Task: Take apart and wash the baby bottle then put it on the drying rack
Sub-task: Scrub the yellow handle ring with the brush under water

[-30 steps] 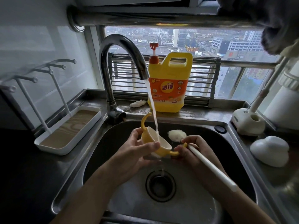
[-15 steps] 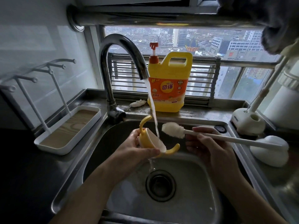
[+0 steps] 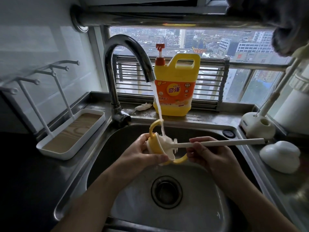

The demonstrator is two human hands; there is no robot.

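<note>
1. Yellow plastic bottle collar (image 3: 153, 145): smooth, glossy, round, w/ a white inner rim and 2 thin loop handles. It's held in the air over the middle of the sink (image 3: 200, 208), nearer its back edge, under the water stream (image 3: 158, 104).
2. Collar lies tipped on its side w/ the mouth facing right. One handle arcs up toward the back edge, the other down and right.
3. Left hand (image 3: 140, 154) grips the collar, fingers and thumb curled round the body.
4. Bottle brush (image 3: 234, 142): straight white rod w/ a fluffy, wet white head. Long axis runs left-right, approx. level. The head is at the left, pushed into the collar's mouth.
5. Right hand (image 3: 212, 156) pinches the rod near the head end, fingertips closed on it.
6. Steel gooseneck faucet (image 3: 110, 67) stands at the sink's back-left corner.
7. White drying rack (image 3: 50, 153), w/ thin pegs and a wood-grain tray, sits on the counter left of the sink.
</note>
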